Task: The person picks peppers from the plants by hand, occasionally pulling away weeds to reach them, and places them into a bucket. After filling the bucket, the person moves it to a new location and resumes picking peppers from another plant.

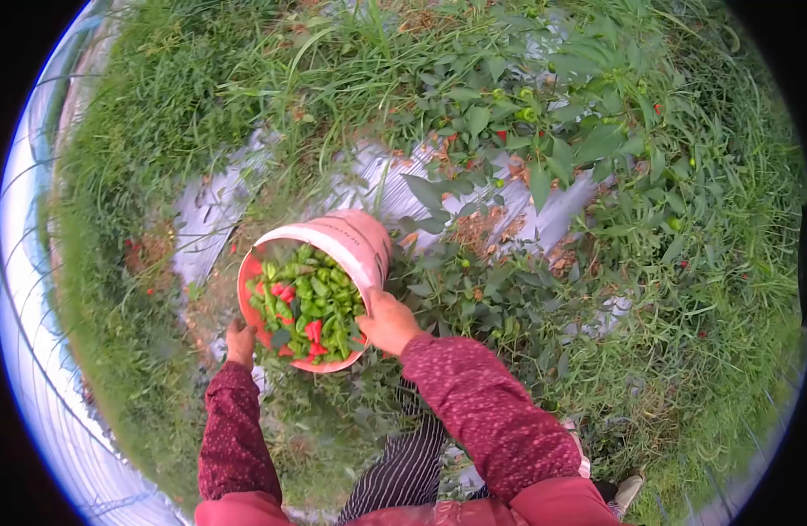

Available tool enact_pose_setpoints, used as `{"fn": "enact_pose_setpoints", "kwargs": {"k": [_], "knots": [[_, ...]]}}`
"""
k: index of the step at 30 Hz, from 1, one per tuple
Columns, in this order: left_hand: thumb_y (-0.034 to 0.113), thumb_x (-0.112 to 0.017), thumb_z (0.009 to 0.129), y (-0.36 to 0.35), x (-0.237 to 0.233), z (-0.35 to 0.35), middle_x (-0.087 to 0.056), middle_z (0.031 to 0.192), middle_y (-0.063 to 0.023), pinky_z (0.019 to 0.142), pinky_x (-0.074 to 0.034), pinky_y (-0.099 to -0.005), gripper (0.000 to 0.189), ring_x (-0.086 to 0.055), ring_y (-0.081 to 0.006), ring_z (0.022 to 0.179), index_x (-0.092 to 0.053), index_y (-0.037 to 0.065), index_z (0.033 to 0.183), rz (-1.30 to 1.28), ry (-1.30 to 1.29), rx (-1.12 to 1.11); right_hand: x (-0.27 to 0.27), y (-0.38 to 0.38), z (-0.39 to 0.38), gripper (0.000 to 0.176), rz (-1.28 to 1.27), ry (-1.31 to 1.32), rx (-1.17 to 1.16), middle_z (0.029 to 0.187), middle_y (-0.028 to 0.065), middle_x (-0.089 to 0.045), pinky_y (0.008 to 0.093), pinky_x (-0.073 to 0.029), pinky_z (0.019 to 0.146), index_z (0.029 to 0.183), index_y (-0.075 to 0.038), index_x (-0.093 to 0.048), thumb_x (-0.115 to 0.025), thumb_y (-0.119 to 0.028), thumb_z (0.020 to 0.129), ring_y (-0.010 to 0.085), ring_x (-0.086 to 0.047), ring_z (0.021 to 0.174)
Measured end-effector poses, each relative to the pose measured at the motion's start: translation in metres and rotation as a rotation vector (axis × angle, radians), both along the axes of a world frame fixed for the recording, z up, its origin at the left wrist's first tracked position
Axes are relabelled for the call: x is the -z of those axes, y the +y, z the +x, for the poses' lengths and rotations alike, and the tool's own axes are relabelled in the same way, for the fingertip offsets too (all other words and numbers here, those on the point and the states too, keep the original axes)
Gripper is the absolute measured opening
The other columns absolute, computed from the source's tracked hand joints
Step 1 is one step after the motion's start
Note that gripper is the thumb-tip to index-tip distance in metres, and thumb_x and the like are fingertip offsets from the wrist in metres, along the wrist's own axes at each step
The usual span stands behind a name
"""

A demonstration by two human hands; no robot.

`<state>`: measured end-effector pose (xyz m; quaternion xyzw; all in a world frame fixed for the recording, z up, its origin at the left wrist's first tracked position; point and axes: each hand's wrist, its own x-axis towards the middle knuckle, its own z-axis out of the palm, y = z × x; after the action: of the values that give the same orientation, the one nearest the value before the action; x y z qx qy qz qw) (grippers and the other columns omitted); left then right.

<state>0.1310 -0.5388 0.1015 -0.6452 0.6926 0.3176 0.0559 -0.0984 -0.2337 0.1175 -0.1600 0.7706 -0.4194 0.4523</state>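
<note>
A pink plastic bucket with printed lettering on its side is tilted, its mouth turned toward me. Inside lie many small green peppers with several red peppers among them, and a dark leaf or two. My right hand is closed on the bucket's right rim, thumb over the edge. Just beside the lower left rim, my left hand has its fingers curled; whether it touches the bucket or holds anything there cannot be made out.
Pepper plants with green and red fruit grow ahead and to the right. Silvery plastic mulch shows between weeds and dry leaves. Tall grass surrounds the row. Pale sheeting curves along the left edge. A shoe shows at lower right.
</note>
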Motion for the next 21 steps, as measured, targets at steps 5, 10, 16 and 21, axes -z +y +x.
{"fn": "enact_pose_setpoints", "kwargs": {"k": [5,10,16,21], "knots": [[0.007,-0.050,0.075,0.001,-0.013,-0.030,-0.057,0.078,-0.0025,0.048,-0.039,-0.0266,0.027,-0.050,-0.0141,0.061,-0.056,0.004,0.101,0.388,0.070,-0.052,-0.001,-0.011,-0.008,0.054,0.134,0.077,-0.063,0.100,0.0238,-0.056,0.0450,-0.047,0.079,0.115,0.004,-0.037,-0.061,-0.017,0.072,0.0393,-0.057,0.092],[0.019,-0.049,0.081,-0.013,0.018,-0.019,-0.054,0.062,0.0000,0.044,-0.034,-0.0259,0.013,-0.047,-0.0114,0.050,-0.058,0.010,0.083,0.400,0.025,-0.097,0.013,-0.020,-0.015,0.048,0.184,0.001,0.007,0.093,0.0273,-0.059,0.0484,-0.047,0.075,0.109,0.003,-0.035,-0.058,-0.018,0.072,0.0406,-0.060,0.084],[0.020,-0.051,0.083,-0.006,0.018,-0.022,-0.053,0.064,-0.0001,0.049,-0.036,-0.0284,0.016,-0.047,-0.0127,0.054,-0.059,0.006,0.080,0.282,0.074,0.007,0.025,-0.016,-0.019,0.055,0.237,0.080,-0.038,0.086,0.0254,-0.062,0.0486,-0.047,0.073,0.118,0.008,-0.035,-0.053,-0.019,0.074,0.0405,-0.060,0.080],[0.014,-0.048,0.081,0.015,-0.026,-0.102,-0.053,0.065,0.0006,0.052,-0.038,-0.0278,0.015,-0.048,-0.0116,0.058,-0.059,0.003,0.081,0.299,0.172,0.183,0.024,0.019,-0.060,0.039,0.245,0.035,0.019,0.085,0.0250,-0.061,0.0471,-0.046,0.076,0.107,0.002,-0.048,-0.054,-0.020,0.076,0.0399,-0.060,0.082]]}}
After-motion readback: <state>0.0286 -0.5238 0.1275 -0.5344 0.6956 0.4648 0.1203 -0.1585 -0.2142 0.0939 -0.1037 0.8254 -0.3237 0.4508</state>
